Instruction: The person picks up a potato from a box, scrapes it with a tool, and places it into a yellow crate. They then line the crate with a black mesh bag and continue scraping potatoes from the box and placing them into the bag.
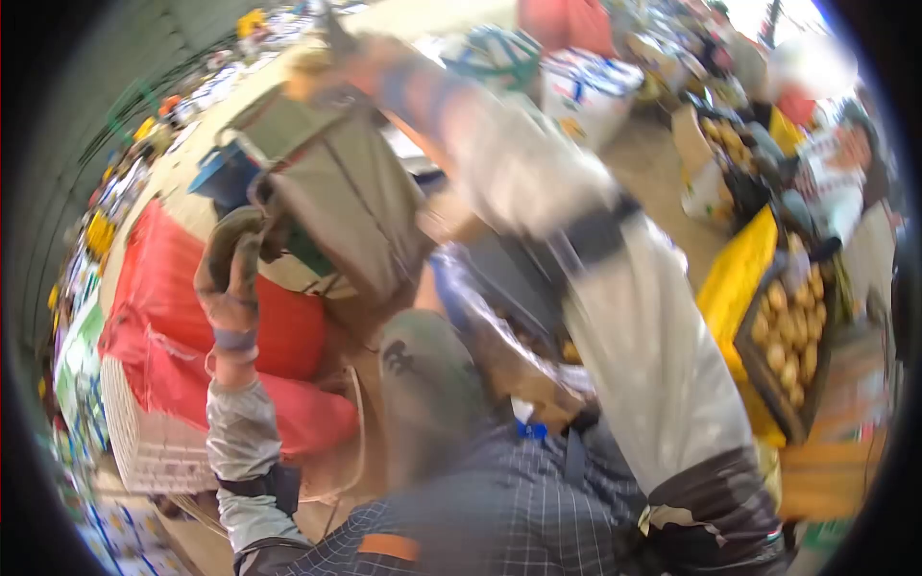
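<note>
My left hand (229, 274), in a glove with dark-stained fingers, is at the near left side of a brownish-green bag-like container (341, 192). Its fingers bend round a dark part there that I cannot make out. Stretched far forward, my right hand (336, 79) is smeared by motion over the container's far end. A dark pointed shape stands out beyond it, too blurred to name. Behind the left hand is a blue bucket-like container (223, 173). A red sack (158, 288) lies beside my left forearm, over a white woven basket (144, 432).
At the right, a yellow-sided sack (735, 288) holds several potato-like round things (789, 331). Another person (826, 182) sits beyond it. White and green sacks (588, 91) stand at the back. My knee (427, 374) is in the middle foreground.
</note>
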`<action>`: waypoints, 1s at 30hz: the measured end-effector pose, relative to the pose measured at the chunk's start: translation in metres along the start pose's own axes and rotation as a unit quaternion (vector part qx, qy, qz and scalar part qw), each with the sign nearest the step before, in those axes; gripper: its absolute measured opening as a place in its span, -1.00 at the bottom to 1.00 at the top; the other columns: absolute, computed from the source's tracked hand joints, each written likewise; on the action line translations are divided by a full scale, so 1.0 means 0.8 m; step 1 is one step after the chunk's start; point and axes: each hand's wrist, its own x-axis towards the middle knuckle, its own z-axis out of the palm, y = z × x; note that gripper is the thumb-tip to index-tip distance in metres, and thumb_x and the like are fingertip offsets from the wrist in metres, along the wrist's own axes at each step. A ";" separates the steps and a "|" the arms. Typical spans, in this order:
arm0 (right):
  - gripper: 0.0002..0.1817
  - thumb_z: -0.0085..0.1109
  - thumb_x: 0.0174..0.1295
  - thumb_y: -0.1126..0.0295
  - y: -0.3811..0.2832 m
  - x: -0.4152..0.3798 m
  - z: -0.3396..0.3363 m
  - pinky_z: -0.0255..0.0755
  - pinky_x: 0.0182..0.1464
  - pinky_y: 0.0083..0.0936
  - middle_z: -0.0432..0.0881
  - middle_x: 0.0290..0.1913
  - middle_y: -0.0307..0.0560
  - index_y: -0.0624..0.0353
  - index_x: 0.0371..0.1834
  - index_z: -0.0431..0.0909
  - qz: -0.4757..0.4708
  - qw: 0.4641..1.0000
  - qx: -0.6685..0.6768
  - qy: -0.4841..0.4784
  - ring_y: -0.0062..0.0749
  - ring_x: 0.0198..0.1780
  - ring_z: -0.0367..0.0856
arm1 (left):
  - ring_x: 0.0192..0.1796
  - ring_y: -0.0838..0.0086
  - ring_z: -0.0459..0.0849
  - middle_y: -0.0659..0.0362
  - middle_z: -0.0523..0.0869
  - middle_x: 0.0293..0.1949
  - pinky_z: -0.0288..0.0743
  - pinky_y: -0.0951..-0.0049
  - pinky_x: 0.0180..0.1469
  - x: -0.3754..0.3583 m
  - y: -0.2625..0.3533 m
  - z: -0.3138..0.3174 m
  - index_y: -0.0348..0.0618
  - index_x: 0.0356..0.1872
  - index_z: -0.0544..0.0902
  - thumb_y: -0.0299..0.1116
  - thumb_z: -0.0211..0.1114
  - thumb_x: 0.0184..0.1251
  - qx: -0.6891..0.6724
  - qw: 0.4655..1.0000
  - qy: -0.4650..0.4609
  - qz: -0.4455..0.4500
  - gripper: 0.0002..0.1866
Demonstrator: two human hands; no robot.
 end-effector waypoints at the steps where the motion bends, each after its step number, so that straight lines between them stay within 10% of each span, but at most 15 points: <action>1: -0.57 0.38 0.13 0.01 -0.008 0.044 0.002 0.52 0.09 -0.34 0.71 0.03 -0.03 0.08 -0.08 0.72 0.038 0.946 -0.315 0.065 -0.21 0.03 0.67 | 0.10 0.37 0.64 0.04 0.68 0.05 0.48 0.44 0.19 0.004 0.008 0.034 -0.39 0.08 0.60 -0.56 0.18 0.40 -0.052 0.997 -0.045 -0.034 -0.73; 3: -0.45 0.22 0.11 0.15 -0.025 0.031 -0.024 0.55 0.09 -0.32 0.71 -0.13 0.43 0.17 0.18 0.59 0.125 0.972 -0.143 0.136 -0.09 -0.04 0.77 | 0.08 0.38 0.66 0.03 0.69 0.02 0.50 0.47 0.14 0.001 0.013 0.097 -0.41 0.09 0.60 -0.60 0.18 0.36 -0.057 0.984 -0.130 0.106 -0.70; 7: -0.55 0.34 0.14 0.03 0.033 -0.187 -0.089 0.54 0.05 -0.29 0.73 -0.07 0.05 0.08 -0.01 0.69 0.030 0.951 -0.260 0.166 -0.08 -0.08 0.71 | 0.04 0.31 0.69 0.00 0.73 -0.09 0.52 0.38 0.12 -0.029 0.012 0.195 -0.37 -0.04 0.67 -0.60 0.24 0.26 -0.115 0.949 -0.285 0.074 -0.75; 10: -0.52 0.30 0.17 0.08 0.168 -0.348 -0.120 0.50 0.14 -0.27 0.72 -0.05 0.16 0.13 0.08 0.64 0.251 0.939 -0.142 0.187 -0.04 -0.05 0.70 | 0.00 0.43 0.65 0.06 0.71 -0.02 0.51 0.44 0.09 -0.048 -0.022 0.275 -0.33 0.01 0.69 -0.49 0.25 0.34 -0.137 0.890 -0.435 -0.022 -0.74; 11: -0.44 0.25 0.20 0.02 0.199 -0.400 -0.105 0.43 0.25 -0.27 0.64 0.09 0.20 0.14 0.18 0.57 0.303 0.891 -0.282 0.185 -0.03 0.10 0.63 | 0.01 0.47 0.66 0.08 0.74 -0.03 0.52 0.45 0.09 -0.059 -0.044 0.310 -0.29 0.02 0.69 -0.46 0.24 0.38 -0.118 0.868 -0.482 -0.027 -0.75; 13: -0.31 0.17 0.26 -0.09 0.239 -0.476 -0.081 0.30 0.41 -0.27 0.51 0.31 0.27 0.17 0.32 0.46 0.453 0.795 -0.362 0.179 0.01 0.33 0.49 | 0.04 0.45 0.66 0.11 0.75 -0.02 0.52 0.40 0.13 -0.093 -0.072 0.392 -0.24 0.10 0.66 -0.32 0.23 0.47 -0.179 0.760 -0.573 -0.248 -0.70; 17: -0.21 0.22 0.24 -0.14 0.191 -0.462 -0.086 0.39 0.32 -0.20 0.60 0.20 0.27 0.26 0.36 0.43 0.566 0.776 -0.270 0.064 0.06 0.28 0.54 | 0.30 0.10 0.55 -0.08 0.61 0.22 0.38 0.20 0.34 -0.133 -0.086 0.525 -0.22 0.26 0.53 -0.02 0.29 0.35 0.143 0.623 -0.765 -0.077 -0.41; 20: -0.25 0.23 0.24 -0.13 0.179 -0.474 -0.118 0.42 0.28 -0.20 0.64 0.14 0.25 0.23 0.33 0.46 0.574 0.775 -0.249 0.089 0.06 0.21 0.58 | 0.41 0.10 0.42 -0.03 0.44 0.39 0.28 0.17 0.44 -0.202 -0.158 0.612 -0.15 0.39 0.37 0.00 0.36 0.23 0.330 0.567 -0.755 0.003 -0.24; 24: -0.36 0.36 0.16 0.04 0.197 -0.516 -0.147 0.49 0.13 -0.21 0.70 -0.03 0.18 0.22 0.22 0.51 0.529 0.778 -0.274 0.199 0.06 0.05 0.65 | 0.47 0.06 0.29 -0.08 0.33 0.43 0.23 0.25 0.46 -0.207 -0.204 0.671 -0.10 0.38 0.38 -0.12 0.48 0.00 0.357 0.750 -0.556 0.036 -0.15; 27: -0.36 0.47 0.08 0.18 0.197 -0.535 -0.154 0.49 0.07 -0.20 0.69 -0.11 0.15 0.23 0.21 0.53 0.445 0.799 -0.297 0.273 0.06 -0.05 0.64 | 0.43 0.05 0.34 -0.10 0.37 0.39 0.28 0.21 0.43 -0.212 -0.222 0.701 -0.09 0.34 0.41 -0.14 0.48 0.00 0.337 0.772 -0.539 0.014 -0.20; 30: -0.31 0.53 0.01 0.22 0.199 -0.549 -0.148 0.49 0.04 -0.21 0.66 -0.12 0.12 0.23 0.23 0.52 0.351 0.817 -0.346 0.300 0.00 -0.08 0.62 | 0.33 0.09 0.49 -0.04 0.50 0.29 0.43 0.23 0.29 -0.194 -0.200 0.716 -0.06 0.24 0.53 -0.23 0.34 0.20 0.432 0.660 -0.599 0.139 -0.46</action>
